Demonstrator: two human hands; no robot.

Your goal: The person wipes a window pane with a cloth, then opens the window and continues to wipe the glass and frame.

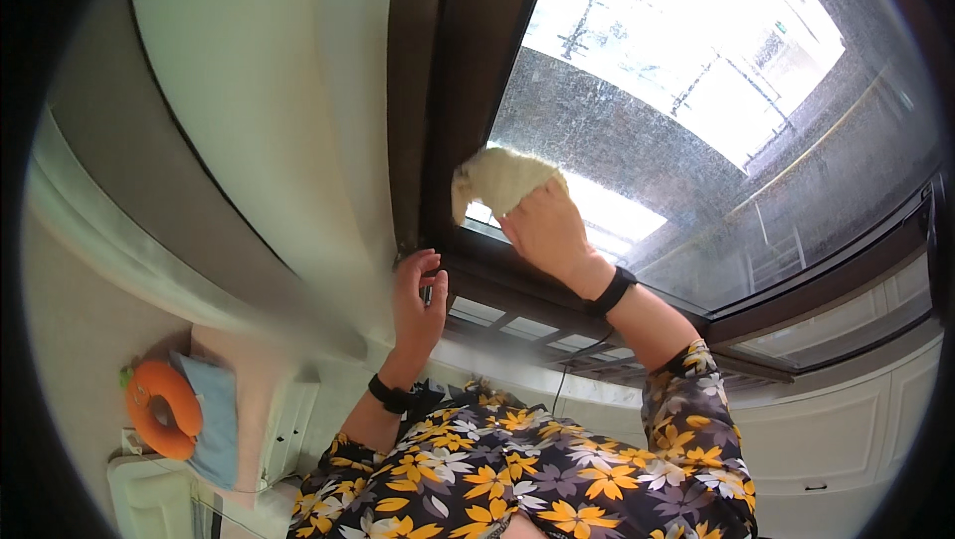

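Note:
A cream-coloured cloth (512, 178) lies bunched against the lower left part of the window glass (597, 106), one end of it over the dark brown frame (458, 72). My right hand (549, 231) grips the cloth by its right side, fingers bent into it. Lower and to the left, my left hand (422, 305) is raised beside the bottom corner of the frame. Its fingers curve loosely with the thumb apart, and I see nothing held in them. Whether its fingertips touch the frame I cannot tell. Each wrist wears a black band.
A pale curtain or wall panel (269, 91) rises on the left. Below the window runs a dark slatted rail (527, 325). An orange neck pillow (164, 410) rests by a light blue cushion (214, 425) at lower left. White cabinets (816, 440) stand at lower right.

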